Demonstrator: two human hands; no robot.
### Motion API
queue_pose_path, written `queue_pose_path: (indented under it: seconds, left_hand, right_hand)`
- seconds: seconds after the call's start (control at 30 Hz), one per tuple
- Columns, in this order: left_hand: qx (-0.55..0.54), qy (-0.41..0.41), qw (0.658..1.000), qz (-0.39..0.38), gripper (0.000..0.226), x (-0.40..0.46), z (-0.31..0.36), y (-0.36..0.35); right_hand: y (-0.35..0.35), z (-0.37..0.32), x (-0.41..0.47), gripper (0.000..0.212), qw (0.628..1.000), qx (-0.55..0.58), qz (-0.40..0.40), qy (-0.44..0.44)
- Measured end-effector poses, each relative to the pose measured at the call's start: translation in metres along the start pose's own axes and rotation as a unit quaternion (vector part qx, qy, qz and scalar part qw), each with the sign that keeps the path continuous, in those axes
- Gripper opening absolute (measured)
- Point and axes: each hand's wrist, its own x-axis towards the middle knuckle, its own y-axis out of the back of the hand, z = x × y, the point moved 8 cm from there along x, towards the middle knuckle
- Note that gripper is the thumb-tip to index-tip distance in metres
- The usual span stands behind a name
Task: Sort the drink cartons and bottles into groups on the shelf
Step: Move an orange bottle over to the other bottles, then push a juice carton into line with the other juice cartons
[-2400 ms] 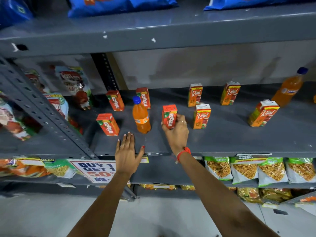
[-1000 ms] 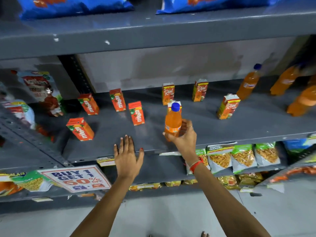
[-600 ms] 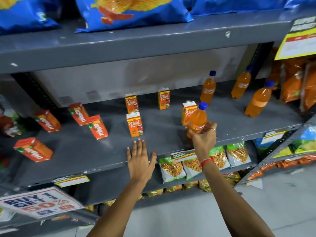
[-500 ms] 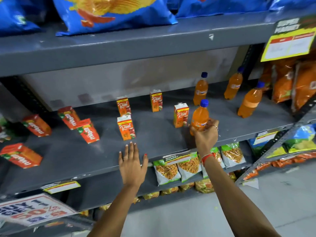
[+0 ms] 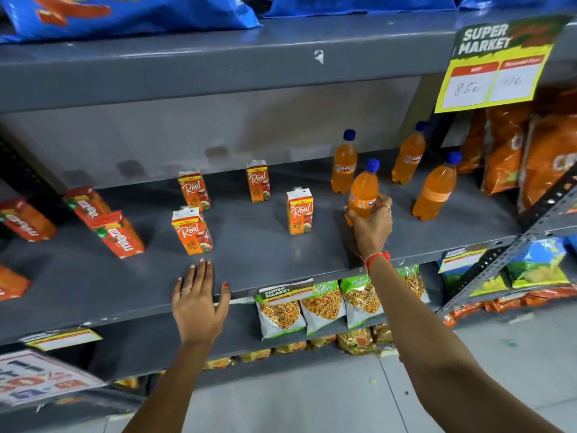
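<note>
The right hand (image 5: 371,225) is gripping an upright orange bottle (image 5: 363,190) near the shelf (image 5: 265,254)'s right end, beside three others; the left hand (image 5: 198,303) is resting flat, fingers spread, at the front edge.

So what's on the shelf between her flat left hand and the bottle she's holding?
In the head view, only bare grey shelf separates the left hand from the bottle.

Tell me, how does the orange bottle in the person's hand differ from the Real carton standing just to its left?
The held bottle is round, see-through and blue-capped; the Real carton is a boxy printed pack with a white folded top. The right hand grips the bottle, which leans slightly, while the carton stands untouched and upright on the shelf. The bottle is taller. Both are mostly orange.
</note>
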Motion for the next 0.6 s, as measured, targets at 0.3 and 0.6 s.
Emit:
queue_pose_path:
  seconds: [0.3, 0.6]
  left_hand:
    - [-0.002, 0.001, 1.0, 0.017, 0.057, -0.001, -0.001, -0.001]
    - [-0.001, 0.0, 1.0, 0.012, 0.057, 0.0, -0.002, -0.002]
  right_hand:
    - [0.008, -0.007, -0.018, 0.083, 0.999, -0.017, 0.031, 0.038]
    - [-0.083, -0.026, -0.053, 0.079, 0.945, 0.014, -0.327, 0.021]
